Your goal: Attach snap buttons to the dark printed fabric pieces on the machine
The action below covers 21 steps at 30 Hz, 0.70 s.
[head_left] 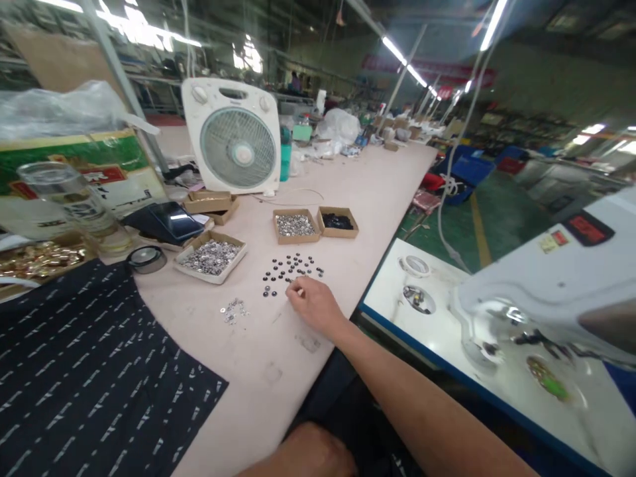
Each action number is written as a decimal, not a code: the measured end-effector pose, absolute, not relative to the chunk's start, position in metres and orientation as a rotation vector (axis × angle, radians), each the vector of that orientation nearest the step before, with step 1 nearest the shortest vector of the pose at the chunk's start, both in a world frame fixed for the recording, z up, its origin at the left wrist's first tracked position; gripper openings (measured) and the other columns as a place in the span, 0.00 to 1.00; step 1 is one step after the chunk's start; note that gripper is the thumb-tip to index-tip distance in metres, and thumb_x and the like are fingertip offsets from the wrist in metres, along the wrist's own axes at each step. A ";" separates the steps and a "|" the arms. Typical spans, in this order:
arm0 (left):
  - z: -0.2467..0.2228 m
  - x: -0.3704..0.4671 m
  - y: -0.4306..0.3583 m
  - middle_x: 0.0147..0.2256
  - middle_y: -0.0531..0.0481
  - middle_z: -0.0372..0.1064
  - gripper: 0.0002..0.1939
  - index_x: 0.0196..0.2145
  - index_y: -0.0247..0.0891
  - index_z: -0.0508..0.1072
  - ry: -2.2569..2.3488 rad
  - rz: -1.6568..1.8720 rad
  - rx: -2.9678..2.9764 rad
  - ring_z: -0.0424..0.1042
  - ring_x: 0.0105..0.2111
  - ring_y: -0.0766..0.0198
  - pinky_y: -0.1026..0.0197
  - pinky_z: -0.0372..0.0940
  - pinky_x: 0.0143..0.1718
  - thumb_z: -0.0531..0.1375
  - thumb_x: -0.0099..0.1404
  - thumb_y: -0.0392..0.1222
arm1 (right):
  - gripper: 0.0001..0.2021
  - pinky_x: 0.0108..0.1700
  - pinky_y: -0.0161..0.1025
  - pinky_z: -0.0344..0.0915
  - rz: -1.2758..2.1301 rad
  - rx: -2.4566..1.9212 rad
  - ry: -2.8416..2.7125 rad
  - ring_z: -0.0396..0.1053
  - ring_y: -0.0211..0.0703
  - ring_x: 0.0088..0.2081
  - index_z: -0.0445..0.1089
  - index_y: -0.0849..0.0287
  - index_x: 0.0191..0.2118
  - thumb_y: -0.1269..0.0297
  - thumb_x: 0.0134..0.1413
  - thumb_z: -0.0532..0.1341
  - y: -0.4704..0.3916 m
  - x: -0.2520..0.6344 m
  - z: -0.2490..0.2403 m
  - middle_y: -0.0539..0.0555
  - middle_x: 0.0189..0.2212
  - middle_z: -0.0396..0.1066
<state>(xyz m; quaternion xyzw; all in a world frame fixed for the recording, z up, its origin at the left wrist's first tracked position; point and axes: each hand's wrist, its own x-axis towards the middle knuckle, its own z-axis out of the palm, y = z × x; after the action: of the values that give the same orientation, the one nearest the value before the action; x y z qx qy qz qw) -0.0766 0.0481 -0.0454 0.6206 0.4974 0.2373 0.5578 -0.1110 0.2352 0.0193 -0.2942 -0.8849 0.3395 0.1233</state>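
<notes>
Over the pale table, my right hand (315,306) reaches in with thumb and fingertips pinched together. Whatever is between the tips is too small to make out. Just beyond the fingers, small round black snap caps (291,268) lie spread in loose rows. To their left is a small scatter of silver metal pieces (235,310). My left hand (318,452) rests low by the table's front edge, near my lap, and its fingers are hidden. Behind the caps stand a cardboard box of silver pieces (295,225) and a box of black pieces (338,222).
Another box of silver pieces (209,257) sits left, near a black tape roll (147,259) and a phone (176,220). Black printed fabric (109,371) covers the table's left front. A white fan (238,142) stands behind. On the right is a white machine (541,265).
</notes>
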 end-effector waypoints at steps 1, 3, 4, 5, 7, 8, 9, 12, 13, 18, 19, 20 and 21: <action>-0.045 -0.075 0.046 0.25 0.48 0.69 0.19 0.18 0.41 0.62 1.196 0.513 1.512 0.73 0.31 0.55 0.56 0.65 0.33 0.66 0.59 0.46 | 0.06 0.40 0.34 0.64 1.081 -0.881 -2.537 0.74 0.39 0.36 0.73 0.56 0.36 0.67 0.60 0.58 0.228 -0.093 0.022 0.50 0.34 0.79; -0.037 -0.075 0.040 0.25 0.49 0.70 0.15 0.20 0.40 0.62 1.283 0.418 1.701 0.73 0.30 0.55 0.56 0.65 0.33 0.64 0.57 0.42 | 0.05 0.36 0.33 0.66 1.343 -0.951 -2.380 0.74 0.38 0.31 0.73 0.57 0.34 0.65 0.58 0.60 0.209 -0.051 0.025 0.49 0.28 0.78; -0.031 -0.076 0.036 0.28 0.48 0.72 0.09 0.23 0.39 0.65 1.316 0.379 1.793 0.73 0.32 0.56 0.57 0.66 0.35 0.63 0.58 0.40 | 0.05 0.35 0.33 0.66 1.497 -0.999 -2.265 0.75 0.38 0.29 0.73 0.58 0.33 0.65 0.57 0.61 0.198 -0.027 0.024 0.49 0.26 0.77; -0.025 -0.077 0.033 0.31 0.48 0.74 0.04 0.28 0.39 0.68 1.330 0.331 1.872 0.73 0.34 0.56 0.57 0.67 0.37 0.61 0.59 0.39 | 0.04 0.34 0.34 0.66 1.645 -1.047 -2.134 0.75 0.39 0.28 0.72 0.58 0.32 0.65 0.55 0.62 0.185 -0.003 0.021 0.49 0.25 0.76; -0.014 -0.080 0.028 0.38 0.45 0.74 0.03 0.35 0.38 0.72 1.333 0.207 1.984 0.73 0.41 0.54 0.57 0.69 0.42 0.60 0.61 0.37 | 0.04 0.32 0.34 0.67 1.840 -1.142 -1.905 0.75 0.39 0.28 0.71 0.59 0.32 0.65 0.50 0.65 0.158 0.041 0.013 0.49 0.25 0.75; -0.010 -0.080 0.025 0.41 0.44 0.74 0.06 0.39 0.38 0.72 1.326 0.131 2.029 0.72 0.44 0.53 0.57 0.70 0.43 0.60 0.62 0.37 | 0.05 0.32 0.34 0.68 1.887 -1.187 -1.822 0.74 0.39 0.28 0.71 0.59 0.33 0.65 0.48 0.66 0.145 0.061 0.007 0.48 0.25 0.75; -0.007 -0.080 0.023 0.44 0.42 0.73 0.10 0.43 0.37 0.72 1.317 0.059 2.071 0.71 0.47 0.52 0.57 0.71 0.43 0.61 0.62 0.37 | 0.07 0.33 0.34 0.68 1.907 -1.225 -1.756 0.74 0.39 0.28 0.72 0.59 0.34 0.66 0.46 0.67 0.133 0.078 0.002 0.48 0.26 0.75; -0.006 -0.074 0.013 0.48 0.40 0.70 0.19 0.53 0.37 0.68 1.282 -0.053 2.250 0.68 0.52 0.50 0.58 0.72 0.44 0.60 0.64 0.35 | 0.10 0.35 0.35 0.69 1.882 -1.299 -1.636 0.73 0.38 0.30 0.73 0.59 0.36 0.65 0.45 0.69 0.101 0.117 -0.010 0.49 0.29 0.76; -0.006 -0.072 0.009 0.47 0.41 0.70 0.18 0.53 0.37 0.68 1.270 -0.036 2.337 0.69 0.51 0.51 0.56 0.72 0.47 0.58 0.65 0.35 | 0.10 0.36 0.35 0.69 1.875 -1.308 -1.606 0.73 0.38 0.31 0.74 0.59 0.36 0.66 0.45 0.69 0.093 0.126 -0.011 0.49 0.29 0.76; 0.002 -0.056 -0.007 0.35 0.46 0.69 0.13 0.48 0.35 0.70 1.249 0.295 2.712 0.70 0.40 0.56 0.49 0.69 0.52 0.50 0.70 0.32 | 0.08 0.36 0.34 0.70 1.855 -1.296 -1.508 0.74 0.38 0.31 0.75 0.58 0.35 0.69 0.46 0.69 0.067 0.154 -0.001 0.49 0.29 0.77; 0.006 -0.053 -0.009 0.34 0.47 0.68 0.13 0.48 0.34 0.71 1.248 0.381 2.750 0.69 0.39 0.56 0.50 0.69 0.51 0.50 0.70 0.31 | 0.07 0.35 0.34 0.70 1.856 -1.286 -1.501 0.74 0.38 0.31 0.75 0.58 0.35 0.70 0.47 0.69 0.064 0.157 0.002 0.49 0.29 0.77; 0.010 -0.050 -0.010 0.33 0.47 0.68 0.13 0.48 0.34 0.71 1.246 0.455 2.775 0.69 0.39 0.56 0.50 0.69 0.50 0.50 0.70 0.31 | 0.07 0.35 0.33 0.70 1.857 -1.276 -1.500 0.74 0.38 0.31 0.75 0.58 0.35 0.70 0.47 0.68 0.061 0.160 0.004 0.49 0.30 0.78; 0.013 -0.047 -0.011 0.33 0.47 0.68 0.13 0.48 0.33 0.71 1.240 0.516 2.786 0.69 0.39 0.55 0.49 0.69 0.49 0.51 0.70 0.31 | 0.07 0.35 0.33 0.70 1.859 -1.263 -1.505 0.74 0.37 0.32 0.76 0.58 0.35 0.71 0.48 0.68 0.059 0.162 0.007 0.49 0.30 0.78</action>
<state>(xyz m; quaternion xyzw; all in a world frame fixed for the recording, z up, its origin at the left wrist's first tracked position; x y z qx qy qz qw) -0.0474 -0.0112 0.0131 0.9006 0.4007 0.1667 0.0243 0.1622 0.0587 0.0066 -0.4560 -0.5433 0.6708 0.2166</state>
